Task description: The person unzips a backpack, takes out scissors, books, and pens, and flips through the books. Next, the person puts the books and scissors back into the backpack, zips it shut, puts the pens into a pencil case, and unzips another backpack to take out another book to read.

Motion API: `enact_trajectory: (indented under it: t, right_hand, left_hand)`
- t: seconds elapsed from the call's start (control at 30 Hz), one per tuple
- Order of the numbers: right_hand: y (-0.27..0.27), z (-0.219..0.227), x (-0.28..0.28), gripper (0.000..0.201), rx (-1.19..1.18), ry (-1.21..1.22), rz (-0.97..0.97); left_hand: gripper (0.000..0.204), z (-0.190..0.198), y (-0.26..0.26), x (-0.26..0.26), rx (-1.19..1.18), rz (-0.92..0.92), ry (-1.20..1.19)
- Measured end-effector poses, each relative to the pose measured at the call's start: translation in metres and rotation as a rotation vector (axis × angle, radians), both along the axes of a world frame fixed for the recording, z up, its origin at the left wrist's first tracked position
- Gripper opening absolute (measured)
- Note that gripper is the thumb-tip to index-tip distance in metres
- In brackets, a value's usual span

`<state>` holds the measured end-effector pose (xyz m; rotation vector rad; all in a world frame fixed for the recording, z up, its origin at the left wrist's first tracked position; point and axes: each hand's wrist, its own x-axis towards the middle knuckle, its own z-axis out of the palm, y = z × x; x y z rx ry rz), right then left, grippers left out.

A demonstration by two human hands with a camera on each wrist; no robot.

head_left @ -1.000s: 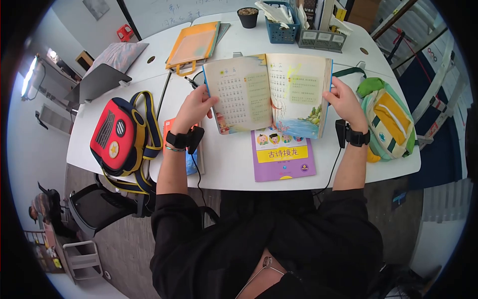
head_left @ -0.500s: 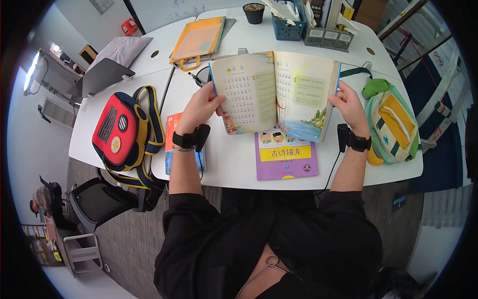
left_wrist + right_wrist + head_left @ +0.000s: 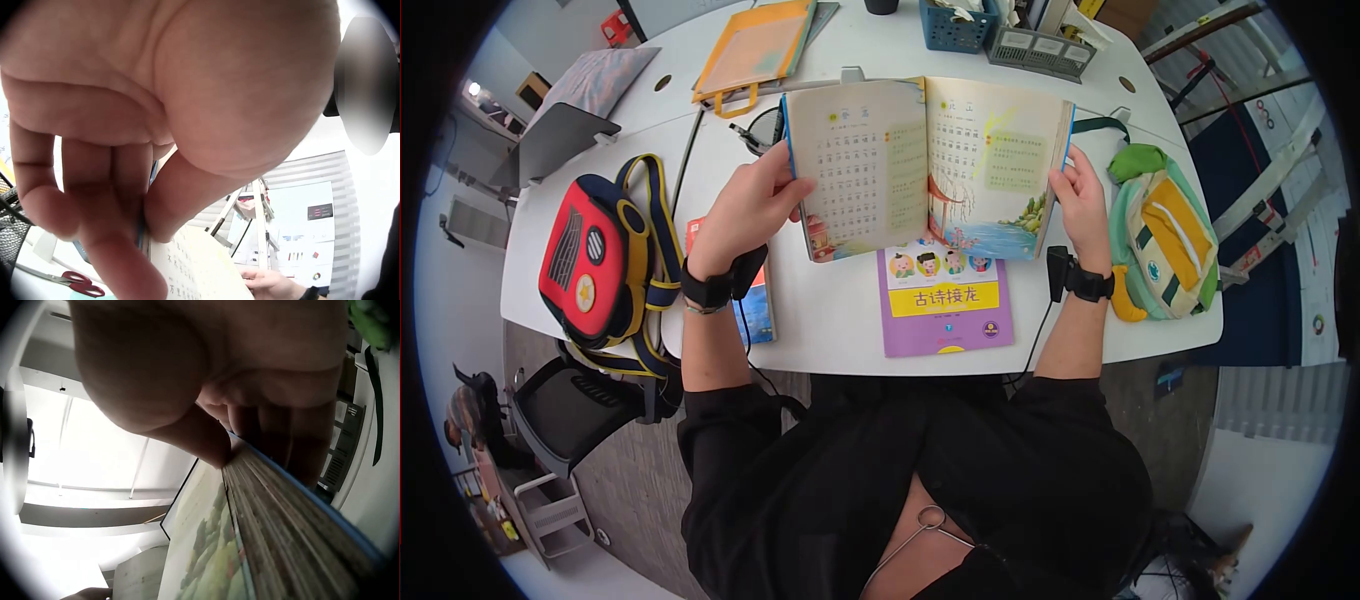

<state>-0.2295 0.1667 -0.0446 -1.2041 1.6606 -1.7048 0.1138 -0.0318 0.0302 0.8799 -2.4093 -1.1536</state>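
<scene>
1. Looks to me like the step is just holding the open book (image 3: 855,170) up to look at it, so steady beats fast. It's raised in front of the person, over the table (image 3: 830,330), both pages facing them.

2. Left grip (image 3: 745,210) has the left edge, thumb on the page side, fingers behind. Solid imo. I'd park that thumb out on the margin so it doesn't cover any print.

3. Right grip (image 3: 1083,205) pinches the right edge, again thumb in front, fingers round the back. The page block (image 3: 281,528) on that side is pretty thick, so squeeze evenly or I'd guess the loose pages fan out.

4. For a flatter spread, ease both edges apart gently. Yanking would probably crease the spine.

5. The purple book (image 3: 945,330) lies on the table nearer the person, its top tucked behind the open one in the head view. Can't tell if they touch. I'd hold the open one clear of it.

6. Mind your elbow room: green backpack (image 3: 1168,240) just beside the right grip, and scissors (image 3: 67,279) show past the left fingers.
</scene>
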Motion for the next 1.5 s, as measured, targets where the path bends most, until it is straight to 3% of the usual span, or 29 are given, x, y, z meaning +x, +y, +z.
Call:
enact_trajectory:
  t: [0.23, 0.4, 0.5, 0.8, 1.5]
  right_hand:
    - [0.004, 0.002, 0.001, 0.045, 0.058, -0.024, -0.083]
    - [0.004, 0.006, 0.006, 0.046, 0.065, -0.249, -0.069]
    - [0.005, 0.006, 0.005, 0.045, 0.134, -0.236, -0.037]
    - [0.005, 0.001, 0.002, 0.045, 0.16, -0.081, -0.022]
    - [0.006, 0.002, 0.001, 0.046, 0.13, -0.176, 0.043]
  left_hand:
    - [0.027, -0.032, -0.014, -0.006, 0.102, -0.024, 0.138]
    - [0.027, -0.048, -0.022, -0.007, 0.188, 0.005, 0.247]
    - [0.027, -0.059, -0.026, -0.004, 0.258, 0.005, 0.323]
    - [0.026, -0.066, -0.024, -0.007, 0.259, -0.023, 0.368]
    - [0.027, -0.077, -0.027, -0.008, 0.275, 0.036, 0.393]
